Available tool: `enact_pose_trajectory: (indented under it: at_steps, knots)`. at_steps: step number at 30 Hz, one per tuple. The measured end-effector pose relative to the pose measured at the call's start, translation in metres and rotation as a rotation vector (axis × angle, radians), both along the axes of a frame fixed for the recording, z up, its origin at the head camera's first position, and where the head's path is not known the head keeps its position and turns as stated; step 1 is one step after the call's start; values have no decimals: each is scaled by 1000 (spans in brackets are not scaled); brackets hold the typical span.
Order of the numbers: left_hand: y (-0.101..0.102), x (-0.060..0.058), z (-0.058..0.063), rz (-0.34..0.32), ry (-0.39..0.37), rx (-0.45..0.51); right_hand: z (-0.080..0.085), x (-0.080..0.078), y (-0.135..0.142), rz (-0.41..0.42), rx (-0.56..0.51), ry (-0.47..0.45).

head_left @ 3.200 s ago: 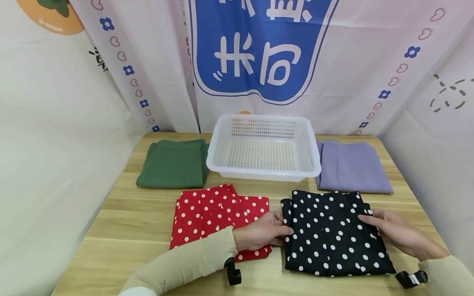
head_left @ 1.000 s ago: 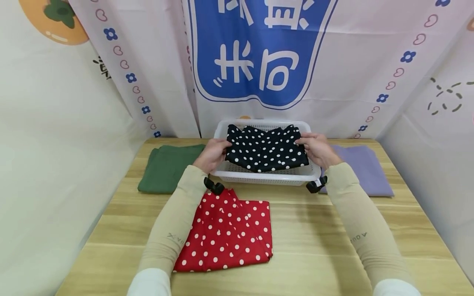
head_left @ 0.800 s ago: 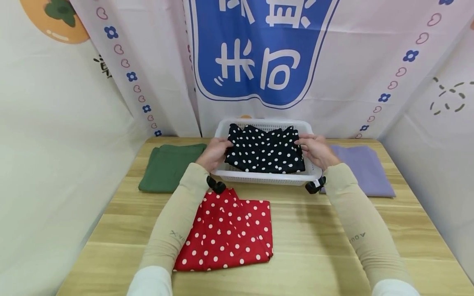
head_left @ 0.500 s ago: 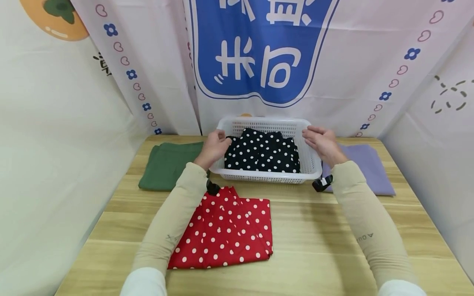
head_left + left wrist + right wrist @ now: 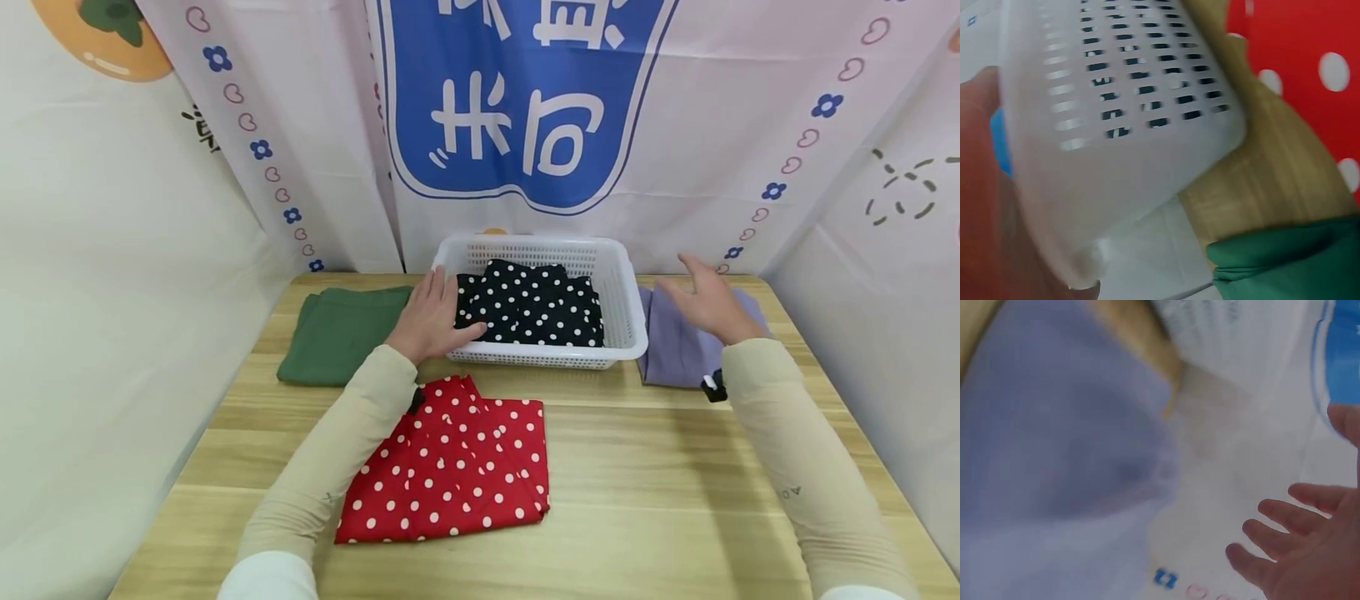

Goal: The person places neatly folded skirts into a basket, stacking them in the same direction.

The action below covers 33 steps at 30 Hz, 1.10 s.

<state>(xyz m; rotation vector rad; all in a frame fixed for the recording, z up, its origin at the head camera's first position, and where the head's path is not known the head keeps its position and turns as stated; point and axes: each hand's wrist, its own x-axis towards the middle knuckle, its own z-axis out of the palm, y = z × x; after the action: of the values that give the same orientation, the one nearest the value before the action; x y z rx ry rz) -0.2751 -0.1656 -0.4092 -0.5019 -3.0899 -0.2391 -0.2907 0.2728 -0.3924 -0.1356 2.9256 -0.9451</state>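
A folded black cloth with white dots (image 5: 528, 304) lies inside the white perforated basket (image 5: 626, 321) at the back of the table. My left hand (image 5: 431, 315), fingers spread, is at the basket's left rim with the thumb over the front corner; it holds nothing. In the left wrist view the basket wall (image 5: 1129, 169) fills the middle beside that hand. My right hand (image 5: 708, 300) hovers over the folded lilac cloth (image 5: 671, 346), fingers apart. The right wrist view shows its spread fingers (image 5: 1291, 515) with nothing in them.
A folded red cloth with white dots (image 5: 465, 467) lies in front of the basket, partly behind the left forearm. A folded green cloth (image 5: 341, 337) is at the back left. White printed curtains (image 5: 345, 167) enclose the table (image 5: 637, 500).
The black dotted cloth went from the table's right front into the basket, carried by both hands. Both hands then let go; the right one moved right, over the lilac cloth.
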Motion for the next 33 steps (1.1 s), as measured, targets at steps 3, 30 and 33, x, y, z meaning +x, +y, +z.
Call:
enact_pose_trajectory:
  at_steps: [3, 30, 33]
  knots:
    - [-2, 2, -6, 10, -17, 17, -18, 0, 17, 65, 141, -30]
    - [-1, 3, -13, 35, -7, -6, -77, 45, 25, 73, 407, -330]
    - [-1, 2, -13, 37, -17, -4, -79, 56, 23, 80, 409, -317]
